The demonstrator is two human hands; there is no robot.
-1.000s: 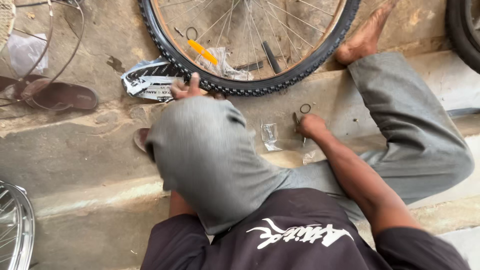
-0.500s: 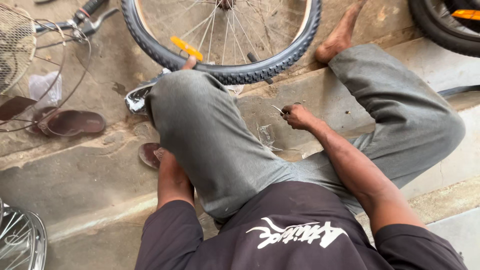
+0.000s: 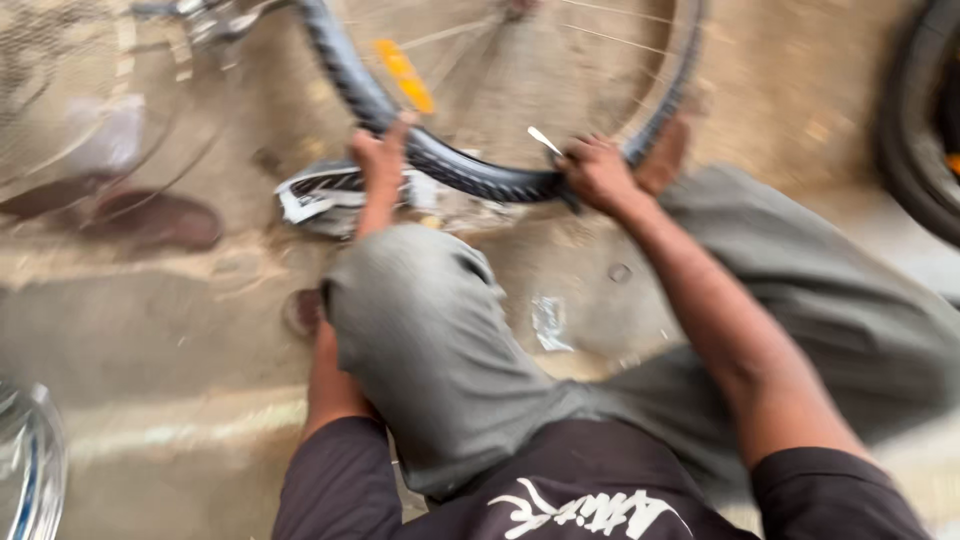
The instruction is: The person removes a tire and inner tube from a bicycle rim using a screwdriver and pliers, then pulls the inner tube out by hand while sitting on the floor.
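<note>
Tyre (image 3: 470, 178) at the top middle of the frame, black and knobbly, sitting on its spoked wheel (image 3: 530, 60) — and I've got both hands on it. My left hand (image 3: 380, 160) is clamped over the tread at the upper left of centre, fingers curled round it. My right hand (image 3: 598, 172) grips the tyre's lower edge just right of centre, closed, with a thin pale tool (image 3: 545, 140) poking up out of the fist — blurred, so I can't say just what it is.

How far along? Going by this view, the tyre sits round the rim and nothing looks lifted off; the work on it seems barely started, with the main of it left to do.

An orange reflector (image 3: 404, 75) shows among the spokes. Just below my left hand lies a crumpled black-and-white wrapper (image 3: 320, 195) on the concrete. My grey-trousered knee (image 3: 420, 310) fills the middle, and a scrap of clear plastic (image 3: 549, 322) lies beside it. A brown sandal (image 3: 150, 220) rests at the left; another tyre (image 3: 920, 150) curves in at the right edge.
</note>
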